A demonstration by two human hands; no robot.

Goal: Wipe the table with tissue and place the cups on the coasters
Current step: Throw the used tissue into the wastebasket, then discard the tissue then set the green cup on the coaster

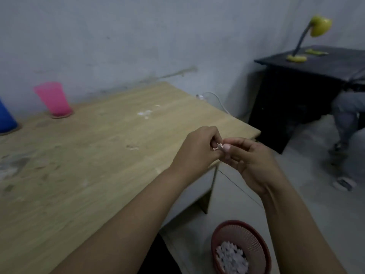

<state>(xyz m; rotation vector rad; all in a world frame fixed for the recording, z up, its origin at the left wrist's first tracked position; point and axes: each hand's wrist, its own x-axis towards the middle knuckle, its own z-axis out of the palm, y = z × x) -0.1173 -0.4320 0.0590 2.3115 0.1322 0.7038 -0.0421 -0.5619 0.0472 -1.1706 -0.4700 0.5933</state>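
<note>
Dim, flat, greyish light, no hard shadows; the whole view is soft and grainy. Blur worsens away from the fingers point(227, 148); edges bow.

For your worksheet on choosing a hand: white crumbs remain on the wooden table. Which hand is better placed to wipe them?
Probably the left hand: it is over the table, nearer the white crumbs. The right hand hangs past the edge. Both pinch the tissue scrap.
</note>
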